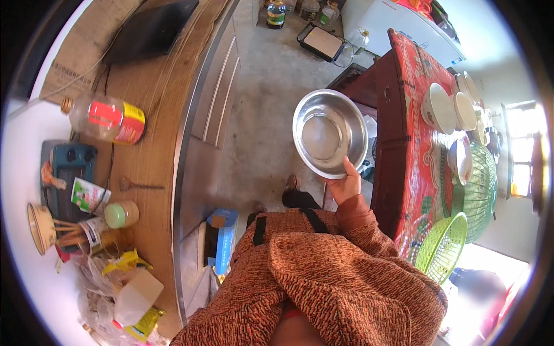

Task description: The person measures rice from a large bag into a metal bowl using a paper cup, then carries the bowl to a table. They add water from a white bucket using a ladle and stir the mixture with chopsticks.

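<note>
My right hand (pixel 345 184) grips a shiny round stainless steel basin (pixel 324 132) by its near rim, with the thumb on the inside edge. The fingers beneath are mostly hidden. The basin is held over the concrete floor, close to the red-covered table on the right, and tilts slightly so its inside shows. Whether a little clear liquid lies in the bottom, I cannot tell. My left hand is not in the picture.
On the right, a red-covered table (pixel 412 115) bears bowls (pixel 438 109), a light green basket (pixel 441 248) and a green mesh cover (pixel 479 193). At left, a wooden counter (pixel 153 150) holds a plastic bottle (pixel 109 118) and a jar (pixel 122 214). A blue box (pixel 226 242) stands below. A person (pixel 479 300) is at lower right.
</note>
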